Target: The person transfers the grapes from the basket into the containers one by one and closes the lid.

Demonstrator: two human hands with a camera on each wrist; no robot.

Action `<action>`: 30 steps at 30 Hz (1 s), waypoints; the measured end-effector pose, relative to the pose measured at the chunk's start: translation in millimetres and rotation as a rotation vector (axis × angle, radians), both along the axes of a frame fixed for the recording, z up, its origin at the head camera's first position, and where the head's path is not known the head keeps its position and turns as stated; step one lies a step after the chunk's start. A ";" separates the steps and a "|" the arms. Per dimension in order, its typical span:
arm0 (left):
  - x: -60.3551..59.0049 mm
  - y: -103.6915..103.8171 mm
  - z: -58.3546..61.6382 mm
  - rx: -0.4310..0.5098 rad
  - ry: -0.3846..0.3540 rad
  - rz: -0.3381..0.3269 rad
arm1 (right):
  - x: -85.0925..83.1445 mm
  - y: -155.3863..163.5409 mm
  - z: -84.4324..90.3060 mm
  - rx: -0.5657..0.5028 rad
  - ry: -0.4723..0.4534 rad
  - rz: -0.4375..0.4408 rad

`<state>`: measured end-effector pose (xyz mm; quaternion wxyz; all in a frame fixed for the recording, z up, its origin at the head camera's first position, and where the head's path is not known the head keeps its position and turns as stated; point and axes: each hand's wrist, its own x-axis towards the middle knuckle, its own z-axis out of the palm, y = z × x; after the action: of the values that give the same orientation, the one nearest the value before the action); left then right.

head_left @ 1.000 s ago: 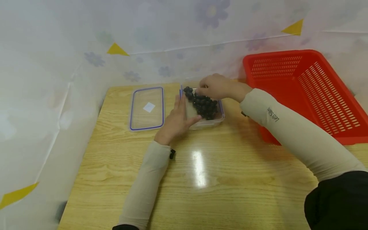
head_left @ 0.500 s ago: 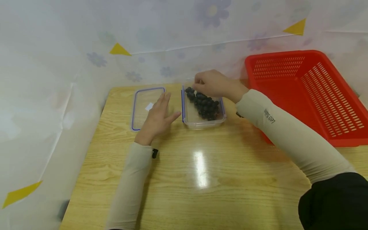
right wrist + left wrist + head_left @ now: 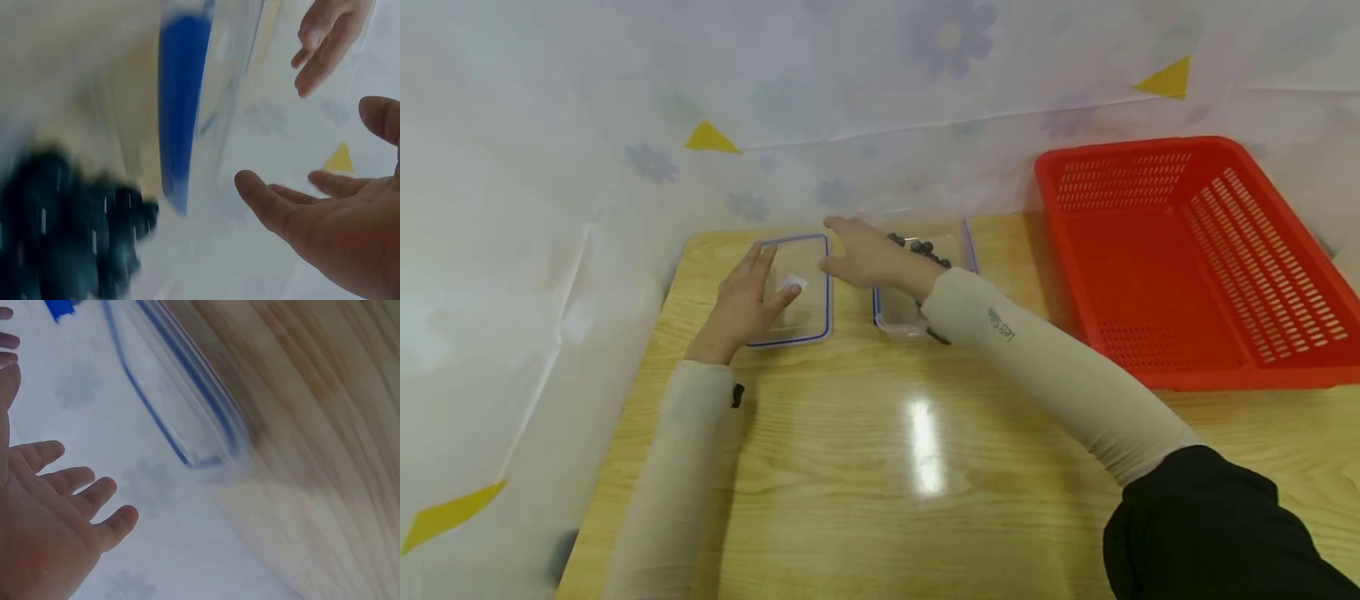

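Both hands are spread, nothing gripped: left hand [image 3: 739, 304] is laid on the clear blue-rimmed lid [image 3: 793, 289], right hand [image 3: 868, 258] is held beside it. Lid is judged light, stiff, slippery; best pinched at its rim.

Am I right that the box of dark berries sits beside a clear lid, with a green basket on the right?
Not quite: the basket is red, not green, as the head view shows. The rest holds: the box of dark berries sits beside the clear lid.
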<state>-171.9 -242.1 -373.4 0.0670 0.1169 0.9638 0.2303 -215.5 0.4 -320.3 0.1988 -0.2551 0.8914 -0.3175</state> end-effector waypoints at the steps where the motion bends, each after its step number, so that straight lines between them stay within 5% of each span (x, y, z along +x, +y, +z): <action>1: -2.4 -5.9 -1.4 -0.005 -0.018 0.009 | 0.6 -7.6 -4.9 -0.017 -0.035 -0.010; 10: -12.2 -32.6 -11.6 0.016 -0.345 0.094 | -4.0 -57.7 -37.7 -0.058 -0.303 -0.138; 14: -11.6 -33.7 -13.8 0.023 -0.408 0.111 | -8.1 -68.5 -42.2 -0.095 -0.373 -0.184; 19: -10.5 -33.0 -15.7 0.041 -0.406 0.096 | -9.3 -70.1 -42.9 -0.135 -0.446 -0.206; 23: -11.4 -36.5 -16.0 0.137 -0.369 0.099 | -10.4 -65.2 -39.8 -0.159 -0.408 -0.211; 30: -10.6 -38.6 -13.8 0.229 -0.254 0.134 | -13.6 -57.0 -39.2 -0.258 -0.358 -0.370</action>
<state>-182.5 -280.6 -387.2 0.1588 0.0292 0.9207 0.3552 -229.1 -56.5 -359.5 0.2578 -0.0513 0.8256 -0.4993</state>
